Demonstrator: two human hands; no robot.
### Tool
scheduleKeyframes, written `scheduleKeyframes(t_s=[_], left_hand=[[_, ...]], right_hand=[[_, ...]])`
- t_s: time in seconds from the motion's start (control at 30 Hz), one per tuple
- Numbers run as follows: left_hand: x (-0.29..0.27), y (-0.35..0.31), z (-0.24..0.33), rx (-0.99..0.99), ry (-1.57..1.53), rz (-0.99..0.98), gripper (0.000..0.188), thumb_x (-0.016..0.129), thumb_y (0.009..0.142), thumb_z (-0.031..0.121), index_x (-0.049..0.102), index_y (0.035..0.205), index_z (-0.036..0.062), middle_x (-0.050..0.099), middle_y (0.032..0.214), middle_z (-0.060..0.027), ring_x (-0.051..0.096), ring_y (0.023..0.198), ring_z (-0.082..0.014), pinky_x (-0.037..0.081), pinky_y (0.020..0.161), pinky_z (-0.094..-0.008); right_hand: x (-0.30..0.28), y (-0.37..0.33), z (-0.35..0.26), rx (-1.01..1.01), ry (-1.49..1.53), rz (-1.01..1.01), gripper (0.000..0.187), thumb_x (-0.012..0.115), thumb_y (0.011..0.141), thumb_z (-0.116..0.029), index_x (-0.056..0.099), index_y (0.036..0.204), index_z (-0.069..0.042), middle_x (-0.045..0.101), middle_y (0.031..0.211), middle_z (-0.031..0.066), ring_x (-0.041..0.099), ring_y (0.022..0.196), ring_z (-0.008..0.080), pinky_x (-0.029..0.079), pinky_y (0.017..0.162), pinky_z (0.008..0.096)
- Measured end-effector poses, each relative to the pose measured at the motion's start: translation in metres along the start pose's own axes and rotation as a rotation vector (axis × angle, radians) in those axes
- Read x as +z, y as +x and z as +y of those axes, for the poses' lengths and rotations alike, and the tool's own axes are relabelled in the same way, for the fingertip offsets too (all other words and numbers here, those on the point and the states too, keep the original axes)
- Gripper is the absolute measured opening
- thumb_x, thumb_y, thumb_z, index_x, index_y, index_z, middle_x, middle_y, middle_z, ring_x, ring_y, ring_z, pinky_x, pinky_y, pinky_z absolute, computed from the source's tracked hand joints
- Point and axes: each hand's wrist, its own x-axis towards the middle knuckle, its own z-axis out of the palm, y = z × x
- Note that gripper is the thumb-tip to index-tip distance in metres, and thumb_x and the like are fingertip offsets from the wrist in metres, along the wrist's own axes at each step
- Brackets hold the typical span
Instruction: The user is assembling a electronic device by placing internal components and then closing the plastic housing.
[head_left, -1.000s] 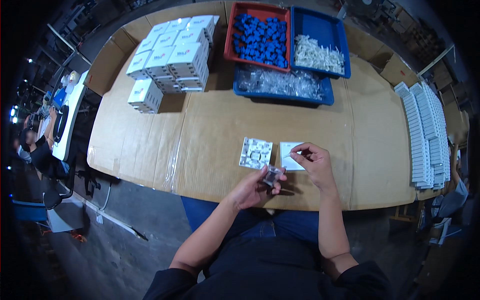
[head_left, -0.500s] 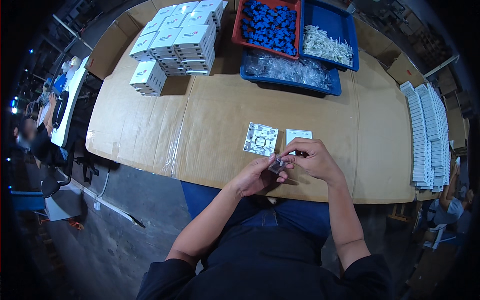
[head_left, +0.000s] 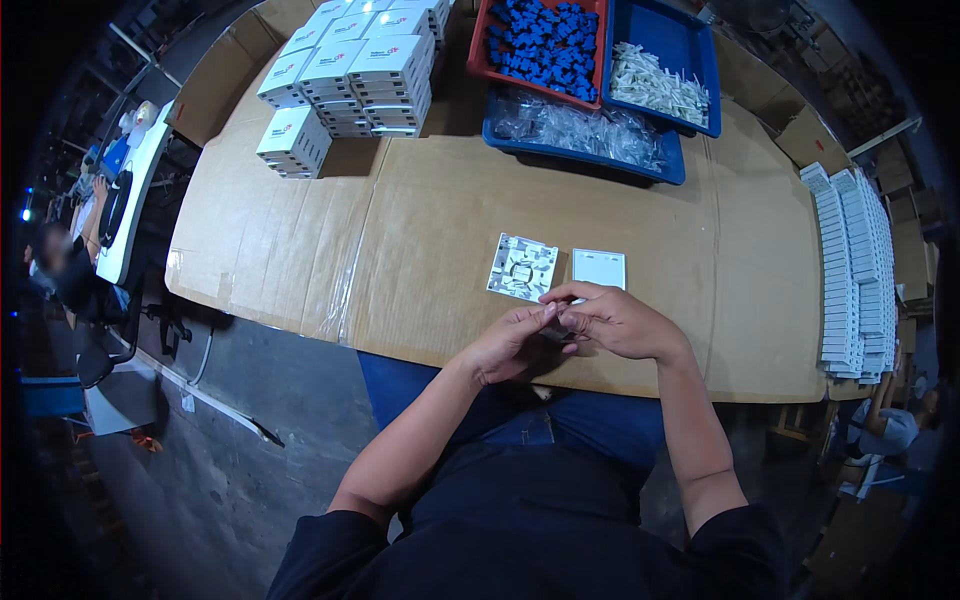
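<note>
a seated person brings both hands together at the near edge of a cardboard-covered table (head_left: pixel 300 240), the left hand (head_left: pixel 510 345) and right hand (head_left: pixel 615 322) pinching a small part (head_left: pixel 556 326) between their fingertips (mostly hidden, so its shape and colour cannot be told). both hands are curled nearly closed around it, fingertips touching. just beyond the hands lie two square white plates side by side: an open-backed plate (head_left: pixel 522 267) showing its moulded inner ribs, and a plain white cover plate (head_left: pixel 599 269) to its right, neither one being touched. judging by this, the piece in hand is not yet joined to either plate, and the work looks to be at an early or middle step of one unit. further back sit a red bin of blue parts (head_left: pixel 545 42), a blue bin of white parts (head_left: pixel 660 75) and a blue tray of clear bags (head_left: pixel 580 130), all well stocked. stacks of white boxes (head_left: pixel 350 75) stand at the far left, and rows of white plates (head_left: pixel 850 265) line the right edge. how many of those are finished units cannot be told.
</note>
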Motion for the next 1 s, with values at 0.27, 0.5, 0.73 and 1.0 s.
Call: scheduleKeyframes(t_s=[0.27, 0.5, 0.73, 1.0], left_hand=[[0.001, 0.003, 0.002, 0.050, 0.049, -0.067, 0.046, 0.060, 0.106, 0.040, 0.064, 0.127, -0.0002, 0.067, 0.122, -0.0118, 0.066, 0.117, -0.0249, 0.053, 0.104, -0.0392], [-0.006, 0.000, -0.001, 0.036, 0.024, -0.070, 0.044, 0.058, 0.107, 0.038, 0.064, 0.125, -0.0017, 0.069, 0.120, -0.0146, 0.066, 0.117, -0.0262, 0.053, 0.104, -0.0394], [-0.002, 0.005, 0.001, 0.087, 0.053, -0.125, 0.051, 0.043, 0.113, 0.034, 0.052, 0.140, -0.0079, 0.068, 0.128, -0.0190, 0.068, 0.115, -0.0257, 0.055, 0.105, -0.0396], [0.001, 0.004, 0.001, 0.040, 0.023, -0.064, 0.061, 0.040, 0.112, 0.044, 0.048, 0.146, -0.0054, 0.068, 0.127, -0.0164, 0.068, 0.113, -0.0261, 0.054, 0.103, -0.0418]], right_hand=[[-0.001, 0.000, -0.002, 0.043, 0.001, 0.037, 0.034, 0.055, 0.109, -0.025, 0.072, 0.117, 0.003, 0.062, 0.136, 0.0120, 0.062, 0.121, 0.0230, 0.051, 0.101, 0.0358], [-0.004, 0.000, -0.004, 0.152, 0.132, 0.036, 0.034, 0.058, 0.108, -0.024, 0.070, 0.122, 0.004, 0.062, 0.137, 0.0148, 0.064, 0.118, 0.0239, 0.051, 0.101, 0.0348], [-0.092, 0.006, -0.001, -0.067, -0.172, 0.455, 0.019, 0.064, 0.102, -0.013, 0.073, 0.108, 0.002, 0.074, 0.107, 0.0092, 0.067, 0.099, 0.0149, 0.053, 0.086, 0.0306], [-0.245, 0.079, 0.025, 0.140, -0.659, 1.259, 0.022, 0.076, 0.090, -0.022, 0.074, 0.107, -0.008, 0.077, 0.098, 0.0095, 0.073, 0.092, 0.0277, 0.057, 0.080, 0.0406]])
